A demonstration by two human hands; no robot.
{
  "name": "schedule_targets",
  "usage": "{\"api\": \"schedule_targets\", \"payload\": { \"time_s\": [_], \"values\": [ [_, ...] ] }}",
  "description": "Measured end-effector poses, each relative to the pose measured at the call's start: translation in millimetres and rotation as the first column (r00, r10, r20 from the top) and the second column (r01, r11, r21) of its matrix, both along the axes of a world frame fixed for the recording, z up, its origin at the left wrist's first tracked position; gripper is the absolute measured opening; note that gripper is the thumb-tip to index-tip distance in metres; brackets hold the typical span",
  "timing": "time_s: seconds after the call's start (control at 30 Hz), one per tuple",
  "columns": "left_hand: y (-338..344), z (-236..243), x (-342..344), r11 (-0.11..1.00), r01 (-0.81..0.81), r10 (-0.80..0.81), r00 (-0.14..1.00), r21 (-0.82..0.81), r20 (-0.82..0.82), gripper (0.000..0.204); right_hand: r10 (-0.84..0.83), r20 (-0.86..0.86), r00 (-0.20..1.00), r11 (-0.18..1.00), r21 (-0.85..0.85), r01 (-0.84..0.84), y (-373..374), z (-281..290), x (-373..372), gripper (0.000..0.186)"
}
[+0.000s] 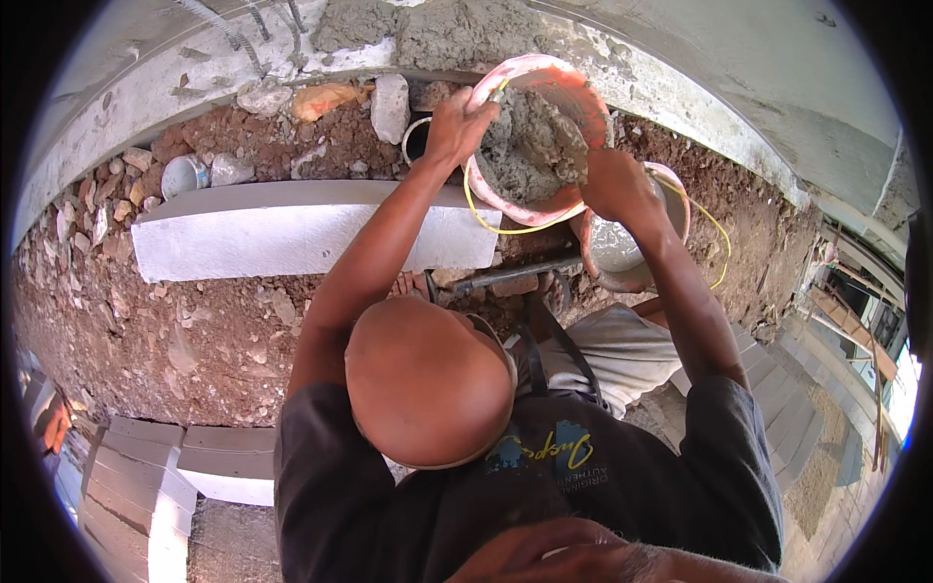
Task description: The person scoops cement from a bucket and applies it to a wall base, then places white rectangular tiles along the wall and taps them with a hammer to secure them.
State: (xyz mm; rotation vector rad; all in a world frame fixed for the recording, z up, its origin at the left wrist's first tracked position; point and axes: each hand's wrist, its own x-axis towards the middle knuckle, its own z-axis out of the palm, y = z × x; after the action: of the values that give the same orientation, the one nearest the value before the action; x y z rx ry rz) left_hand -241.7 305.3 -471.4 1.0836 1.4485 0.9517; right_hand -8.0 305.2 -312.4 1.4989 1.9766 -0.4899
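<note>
A pink-red bucket (541, 66) leans tilted at the far middle, its mouth facing me. Wet grey mortar (530, 141) fills much of it. My left hand (461, 126) is closed on the bucket's left rim. At the right side of the mouth, my right hand (618, 185) makes a fist; whatever its fingers grip is hidden. Just below that hand stands a second reddish bucket (589, 255) with cloudy liquid (614, 246) inside. A thin yellow handle (486, 225) loops down from the mortar bucket, and another yellow handle (728, 253) hangs off the second one.
A long pale block (311, 228) lies left of the buckets. Behind it are a white pipe end (416, 141) and loose stones (391, 109). Mortar (457, 34) covers part of the concrete ledge (671, 83). More blocks (131, 476) lie at the near left. My bare knee (428, 379) juts between my arms.
</note>
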Motion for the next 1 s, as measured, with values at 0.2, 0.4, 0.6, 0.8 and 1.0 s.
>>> {"api": "schedule_targets", "payload": {
  "time_s": [0.2, 0.4, 0.6, 0.8, 1.0],
  "values": [
    [3, 5, 5, 0.997, -0.042, 0.044, 0.999, -0.071, 0.026, 0.038, -0.06, -0.123, 0.991, 0.996, -0.074, 0.051, 9, -22, -10, 0.038],
    [8, 12, 2, 0.987, -0.009, 0.012, 1.0, -0.162, 0.017, 0.036, -0.541, -0.242, 0.806, 0.834, -0.279, 0.476, -21, -22, -6, 0.051],
    [7, 6, 6, 0.994, -0.087, 0.083, 0.994, -0.063, -0.064, 0.046, -0.393, -0.396, 0.83, 0.916, -0.244, 0.318, -21, -46, -12, 0.052],
    [7, 4, 6, 0.993, -0.115, 0.114, 0.991, -0.026, -0.066, 0.048, -0.879, -0.265, 0.396, 0.475, -0.566, 0.675, -44, -47, -28, 0.057],
    [6, 3, 7, 0.985, -0.175, 0.175, 0.984, -0.007, -0.014, 0.048, -0.938, -0.344, 0.039, 0.296, -0.739, 0.606, -58, -47, -59, 0.037]
  ]
}}
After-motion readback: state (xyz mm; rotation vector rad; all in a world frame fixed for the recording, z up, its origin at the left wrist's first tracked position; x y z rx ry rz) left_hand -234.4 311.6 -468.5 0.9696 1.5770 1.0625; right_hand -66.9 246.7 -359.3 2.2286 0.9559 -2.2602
